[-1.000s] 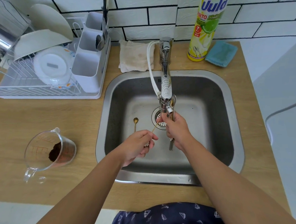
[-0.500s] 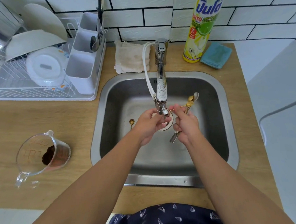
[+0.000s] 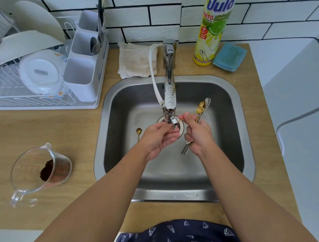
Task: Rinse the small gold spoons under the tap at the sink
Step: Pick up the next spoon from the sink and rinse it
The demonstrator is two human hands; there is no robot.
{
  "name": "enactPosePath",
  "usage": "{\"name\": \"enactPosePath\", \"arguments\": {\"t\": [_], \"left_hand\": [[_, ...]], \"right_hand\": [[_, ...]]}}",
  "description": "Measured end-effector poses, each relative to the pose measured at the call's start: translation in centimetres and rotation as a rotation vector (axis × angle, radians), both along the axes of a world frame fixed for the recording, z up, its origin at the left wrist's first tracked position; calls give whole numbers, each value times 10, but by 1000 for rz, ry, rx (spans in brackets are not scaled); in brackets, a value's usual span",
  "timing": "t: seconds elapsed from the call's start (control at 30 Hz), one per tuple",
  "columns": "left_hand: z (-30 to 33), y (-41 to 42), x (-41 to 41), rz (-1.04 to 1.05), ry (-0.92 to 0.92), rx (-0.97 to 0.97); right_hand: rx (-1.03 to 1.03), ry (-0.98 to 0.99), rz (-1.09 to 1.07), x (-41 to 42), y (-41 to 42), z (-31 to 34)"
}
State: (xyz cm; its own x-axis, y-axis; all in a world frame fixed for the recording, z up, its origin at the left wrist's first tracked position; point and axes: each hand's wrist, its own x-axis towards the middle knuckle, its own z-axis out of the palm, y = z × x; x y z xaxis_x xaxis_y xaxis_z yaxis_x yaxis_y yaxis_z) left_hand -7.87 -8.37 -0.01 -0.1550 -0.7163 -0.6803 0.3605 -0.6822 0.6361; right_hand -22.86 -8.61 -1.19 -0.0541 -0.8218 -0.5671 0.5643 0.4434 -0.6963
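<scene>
My right hand grips a bundle of spoons: small gold bowls and one silver bowl stick up to the right of the tap, and silver handle ends hang below the fist. A thin gold spoon handle runs from the right fingers toward the tap's nozzle. My left hand is cupped right under the nozzle, fingers curled; what it holds is hidden. One more small gold spoon lies on the floor of the steel sink, left of the drain. No water stream is clearly visible.
A white dish rack with plates, bowls and a cutlery caddy stands on the counter at the back left. A glass measuring jug with brown powder lies left of the sink. Behind the sink are a folded cloth, a dish-soap bottle and a blue sponge.
Both hands rose from low in the sink to the tap's nozzle. The right hand tilted its spoon bundle up to the right, and the left hand moved in under the nozzle.
</scene>
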Motion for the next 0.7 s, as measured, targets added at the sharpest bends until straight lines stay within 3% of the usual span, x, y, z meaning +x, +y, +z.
{"name": "enactPosePath", "arguments": {"t": [0.07,0.1,0.23,0.3,0.4,0.47,0.53,0.63,0.7], "left_hand": [[-1,-2,-5,55,-132,8],[-1,-4,-6,85,-113,20],[6,0,12,68,341,5],[5,4,12,52,350,-5],[-1,7,-3,-60,-170,-120],[-4,10,-6,-233,-566,-276],[-6,10,-2,-351,-848,-423],[-3,6,3,-376,-940,-424],[2,1,3,-264,-794,-298]], "right_hand": [[4,-3,43,6,1,2],[-1,2,54,7,0,4],[-40,67,21,-2,-7,12],[-22,105,-6,-3,-7,16],[67,225,-32,8,-4,21],[124,208,-89,17,-3,27],[152,163,-128,22,-4,30],[167,132,-116,23,-2,31],[166,103,-89,23,0,28]]}}
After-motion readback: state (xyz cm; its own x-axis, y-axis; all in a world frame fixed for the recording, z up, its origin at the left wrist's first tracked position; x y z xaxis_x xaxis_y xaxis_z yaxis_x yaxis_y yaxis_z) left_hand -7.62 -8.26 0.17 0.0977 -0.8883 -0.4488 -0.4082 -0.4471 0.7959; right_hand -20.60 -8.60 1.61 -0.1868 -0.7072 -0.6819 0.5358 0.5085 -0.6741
